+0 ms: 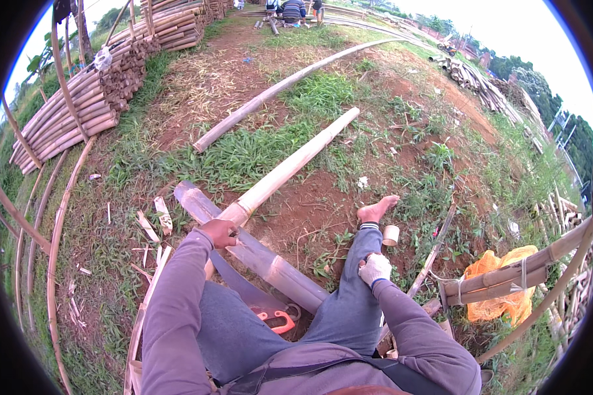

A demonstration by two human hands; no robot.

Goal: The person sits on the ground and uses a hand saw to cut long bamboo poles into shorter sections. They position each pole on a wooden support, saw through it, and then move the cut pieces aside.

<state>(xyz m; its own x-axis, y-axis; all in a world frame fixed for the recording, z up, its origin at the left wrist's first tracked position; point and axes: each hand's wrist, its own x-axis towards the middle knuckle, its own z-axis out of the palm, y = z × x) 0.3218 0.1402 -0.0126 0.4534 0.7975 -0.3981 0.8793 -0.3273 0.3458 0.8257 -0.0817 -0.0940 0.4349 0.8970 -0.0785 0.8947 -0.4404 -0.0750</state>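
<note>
My bare left hand [219, 233] is closed on the near part of a pale bamboo pole [296, 164], its fingers curled. The pole lies across a thicker, greyish bamboo log [270, 264] on the ground. Between my legs rests a hand saw with an orange handle [282, 322]; its dark blade [240, 283] lies beside the log. My right hand [375, 268], in a white knit glove, is closed on the blue trouser leg [356, 289] at my right shin. Beyond my bare right foot [378, 209] the pole's far end points away over the soil.
A short cut bamboo piece [391, 236] stands by my right foot. Wood offcuts [163, 216] lie left of the log. A long curved pole [290, 82] stretches ahead. Bamboo stacks [79, 115] rise at far left. An orange net bag [501, 283] hangs by tied bamboo at right.
</note>
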